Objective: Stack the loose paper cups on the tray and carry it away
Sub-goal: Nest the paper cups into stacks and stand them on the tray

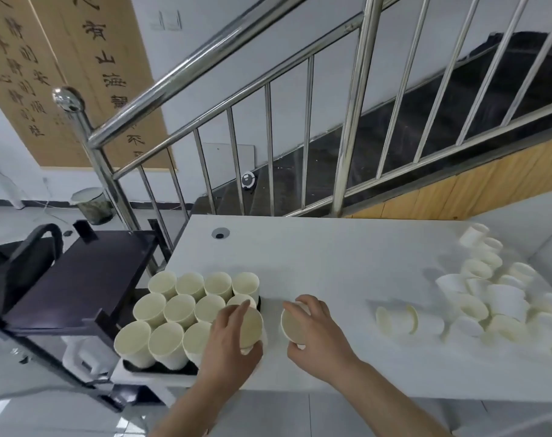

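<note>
Progress: by my reading the task is partway; the tray (161,369) already carries three rows of upright paper cups (180,310), while a large loose heap (489,298) waits well to the right of the tray; carrying the tray away is not yet begun.
Cup in left hand: the left hand (229,337) curls its fingers round a cup (251,324) at the tray's right end, its mouth tilted toward the camera; whether it is already nested on a cup beneath I cannot tell.
Cup in right hand: the right hand (315,329) pinches a second cup (292,324) between thumb and fingers, just right of the tray, above the tabletop (331,257).
Look of the cups: plain white outside, pale cream inside, thin-walled, tapering toward the base; all seem alike; the picture is soft, so no print or marking can be made out.
Tray: dark, shallow, sitting at the tabletop's near left corner; only its front lip and a sliver of its right edge show under the cups.
Loose cups: right of the tray, mostly lying on their sides and jumbled; two (394,320) lie apart between the tray and the main heap.
Left of the tray: a dark cart (79,279) stands close beside the tabletop.
Behind the tray: a steel stair railing (268,102) rises to the right; a waste bin (91,205) stands on the floor farther back.
</note>
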A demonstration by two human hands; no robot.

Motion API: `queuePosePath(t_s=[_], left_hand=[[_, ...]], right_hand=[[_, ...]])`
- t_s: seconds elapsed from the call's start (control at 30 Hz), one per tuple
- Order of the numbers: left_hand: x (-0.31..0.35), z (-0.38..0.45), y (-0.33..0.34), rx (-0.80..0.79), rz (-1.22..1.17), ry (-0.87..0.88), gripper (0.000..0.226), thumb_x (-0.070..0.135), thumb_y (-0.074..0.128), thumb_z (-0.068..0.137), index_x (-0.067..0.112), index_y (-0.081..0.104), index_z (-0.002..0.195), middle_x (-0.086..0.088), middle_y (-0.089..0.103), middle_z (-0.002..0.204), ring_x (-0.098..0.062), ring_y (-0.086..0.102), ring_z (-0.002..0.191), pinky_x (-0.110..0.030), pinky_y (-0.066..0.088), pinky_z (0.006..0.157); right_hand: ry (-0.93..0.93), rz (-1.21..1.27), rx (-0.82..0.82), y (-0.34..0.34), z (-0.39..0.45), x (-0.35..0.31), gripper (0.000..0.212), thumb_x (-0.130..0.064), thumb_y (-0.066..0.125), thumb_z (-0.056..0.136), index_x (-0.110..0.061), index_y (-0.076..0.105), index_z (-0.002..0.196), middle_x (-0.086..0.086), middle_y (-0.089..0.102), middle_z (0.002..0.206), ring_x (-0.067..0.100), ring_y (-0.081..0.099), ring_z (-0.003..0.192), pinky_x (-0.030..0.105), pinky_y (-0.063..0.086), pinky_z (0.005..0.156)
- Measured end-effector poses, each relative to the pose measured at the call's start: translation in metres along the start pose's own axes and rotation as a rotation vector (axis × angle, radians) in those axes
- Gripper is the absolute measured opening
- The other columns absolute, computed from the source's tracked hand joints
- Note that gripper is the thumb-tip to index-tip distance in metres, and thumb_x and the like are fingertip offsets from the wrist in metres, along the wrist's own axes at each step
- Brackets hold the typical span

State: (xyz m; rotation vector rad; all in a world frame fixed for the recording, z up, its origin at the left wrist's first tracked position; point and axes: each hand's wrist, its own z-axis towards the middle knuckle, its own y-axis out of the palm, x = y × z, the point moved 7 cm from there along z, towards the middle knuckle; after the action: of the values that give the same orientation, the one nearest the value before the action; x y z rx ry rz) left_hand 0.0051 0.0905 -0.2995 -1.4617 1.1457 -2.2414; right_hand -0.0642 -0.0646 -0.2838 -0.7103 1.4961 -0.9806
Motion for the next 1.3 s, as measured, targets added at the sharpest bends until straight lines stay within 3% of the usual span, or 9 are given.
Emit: queuePosePath(t_s=[0.27, 0.37, 0.73, 0.97, 1.13, 1.23, 1.3], left_hand=[[-0.069, 0.031, -0.059, 0.038, -0.006, 0.041, 0.073, 0.022, 0.075, 0.074, 0.022, 0.042, 0.139, 0.008, 0.041, 0.128, -0.015, 0.045, 0.118, -0.023, 0.040, 0.088], [-0.085, 0.052, -0.065, -0.022, 0.028, 0.051, 0.072, 0.026, 0.072, 0.077, 0.020, 0.039, 0.140, 0.002, 0.041, 0.133, -0.017, 0.044, 0.119, -0.021, 0.039, 0.085], [-0.118, 0.096, -0.048, -0.207, 0.118, 0.057, 0.072, 0.034, 0.063, 0.082, 0.026, 0.027, 0.145, 0.006, 0.032, 0.139, -0.013, 0.040, 0.124, -0.016, 0.037, 0.073], [-0.130, 0.097, -0.030, -0.292, 0.161, 0.036, 0.073, 0.044, 0.059, 0.084, 0.027, 0.023, 0.146, 0.006, 0.029, 0.142, -0.014, 0.033, 0.131, -0.021, 0.042, 0.091], [-0.138, 0.097, -0.024, -0.335, 0.171, 0.039, 0.074, 0.049, 0.061, 0.080, 0.026, 0.030, 0.143, 0.004, 0.030, 0.143, -0.014, 0.034, 0.131, -0.020, 0.038, 0.096], [-0.141, 0.096, -0.025, -0.341, 0.178, 0.028, 0.082, 0.067, 0.048, 0.068, 0.028, 0.036, 0.139, 0.006, 0.033, 0.140, -0.013, 0.036, 0.129, -0.020, 0.038, 0.095], [-0.142, 0.095, -0.024, -0.349, 0.195, 0.028, 0.077, 0.064, 0.052, 0.072, 0.030, 0.036, 0.139, 0.008, 0.035, 0.139, -0.013, 0.037, 0.128, -0.020, 0.037, 0.095]], right_hand=[[0.011, -0.008, 0.005, 0.038, 0.056, -0.066, 0.069, -0.021, 0.054, 0.083, -0.034, 0.030, 0.147, -0.007, 0.022, 0.146, 0.013, 0.021, 0.137, 0.026, 0.046, 0.091], [0.045, -0.023, 0.023, 0.046, 0.076, -0.080, 0.068, -0.018, 0.054, 0.083, -0.033, 0.032, 0.145, -0.007, 0.024, 0.146, 0.014, 0.021, 0.138, 0.028, 0.048, 0.090], [0.170, -0.085, -0.017, 0.069, 0.116, -0.084, 0.064, -0.023, 0.055, 0.089, -0.032, 0.028, 0.147, -0.004, 0.022, 0.148, 0.016, 0.021, 0.139, 0.027, 0.048, 0.089], [0.216, -0.099, -0.076, 0.090, 0.126, -0.069, 0.066, -0.026, 0.056, 0.089, -0.031, 0.027, 0.148, -0.002, 0.023, 0.149, 0.018, 0.025, 0.138, 0.031, 0.048, 0.092], [0.241, -0.099, -0.100, 0.103, 0.129, -0.060, 0.066, -0.036, 0.058, 0.088, -0.030, 0.028, 0.147, -0.002, 0.025, 0.148, 0.018, 0.027, 0.136, 0.031, 0.047, 0.093], [0.252, -0.103, -0.109, 0.107, 0.130, -0.056, 0.065, -0.039, 0.058, 0.088, -0.027, 0.032, 0.146, -0.002, 0.026, 0.148, 0.019, 0.028, 0.136, 0.031, 0.047, 0.093], [0.263, -0.114, -0.108, 0.108, 0.131, -0.055, 0.062, -0.040, 0.057, 0.088, -0.025, 0.035, 0.144, -0.002, 0.027, 0.147, 0.019, 0.029, 0.135, 0.031, 0.048, 0.092]])
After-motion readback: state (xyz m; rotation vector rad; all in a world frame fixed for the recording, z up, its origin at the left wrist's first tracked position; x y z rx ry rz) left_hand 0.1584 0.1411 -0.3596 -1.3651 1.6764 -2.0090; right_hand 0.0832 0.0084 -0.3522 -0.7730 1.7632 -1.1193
